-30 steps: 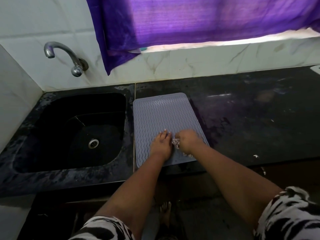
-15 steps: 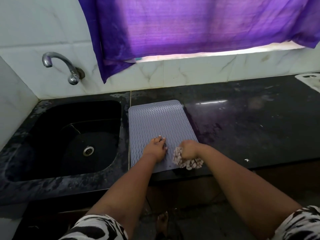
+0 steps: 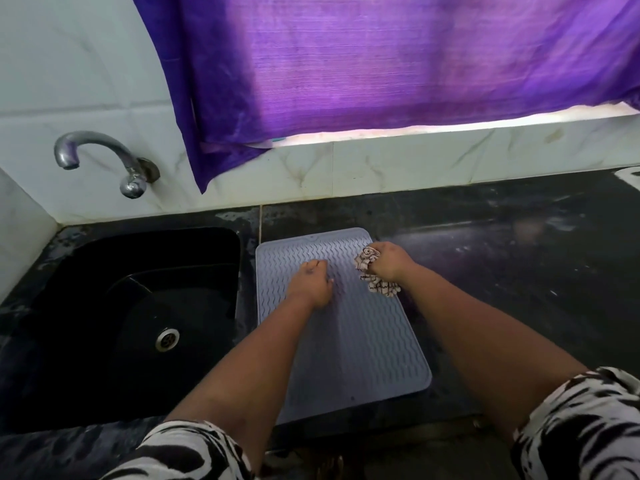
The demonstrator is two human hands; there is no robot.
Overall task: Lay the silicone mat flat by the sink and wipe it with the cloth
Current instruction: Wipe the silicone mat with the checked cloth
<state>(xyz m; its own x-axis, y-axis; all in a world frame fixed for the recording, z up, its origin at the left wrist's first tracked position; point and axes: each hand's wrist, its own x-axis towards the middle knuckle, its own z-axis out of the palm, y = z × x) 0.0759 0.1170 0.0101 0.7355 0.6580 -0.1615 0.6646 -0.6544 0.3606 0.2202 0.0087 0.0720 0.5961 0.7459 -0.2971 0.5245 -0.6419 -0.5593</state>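
A grey silicone mat with a wavy ribbed surface lies flat on the black counter, right beside the sink. My left hand presses down on the mat's upper left part, fingers curled under, holding nothing. My right hand is at the mat's far right corner, closed around a bunched white cloth with dark stripes. The cloth touches the mat's right edge.
A metal tap juts from the tiled wall over the sink. A purple curtain hangs above the counter. The counter's front edge runs just below the mat. A white object shows at the far right edge.
My right hand has carried the cloth from the mat's near edge up to its far right corner. My left hand has slid up the mat too. The camera has moved closer.
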